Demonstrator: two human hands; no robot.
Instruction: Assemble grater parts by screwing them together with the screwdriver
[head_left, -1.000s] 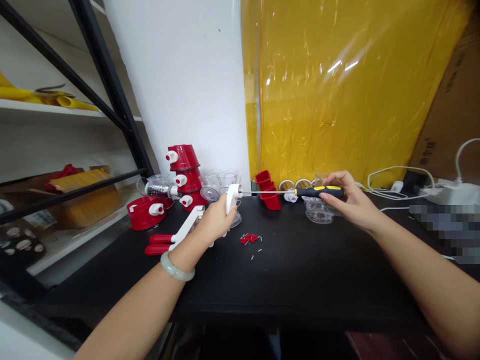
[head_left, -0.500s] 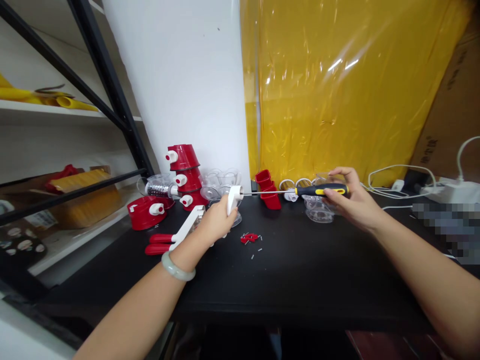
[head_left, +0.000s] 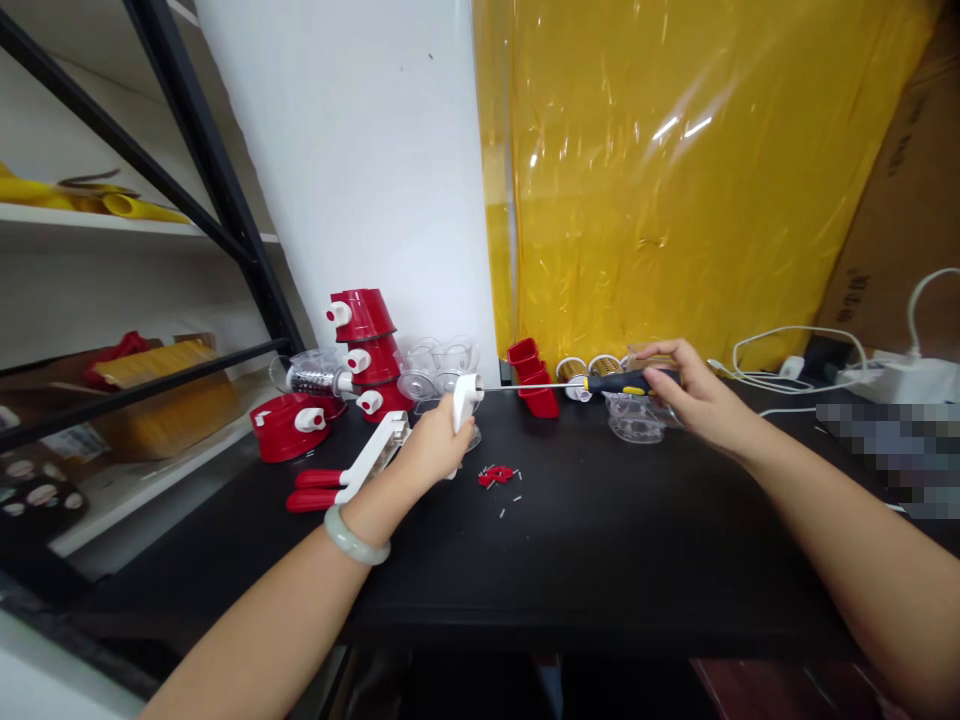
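My left hand (head_left: 436, 440) is closed around a white plastic part (head_left: 466, 398), held above the black table. In my right hand (head_left: 694, 390) is a screwdriver (head_left: 619, 384) with a black and yellow handle, its fingers wrapped about the grip. The long shaft lies level, and its tip meets the right side of the white part. Below, on the table, sit small red pieces (head_left: 496, 476) with several small screws around them. White arms with red handles (head_left: 319, 490) rest left of my left hand, partly hidden by it.
Red housings (head_left: 375, 358) are stacked at the back left, beside clear plastic parts (head_left: 442, 365). Red hoppers (head_left: 534, 375), grater drums (head_left: 600, 368) and clear cups (head_left: 636, 425) stand along the back. White cables (head_left: 795, 340) lie at right; a black-framed shelf (head_left: 210, 190) borders the left.
My right hand has turned with the screwdriver, so its fingers sit differently and cover more of the handle. The tip stays at the white part; the whole view has shifted slightly.
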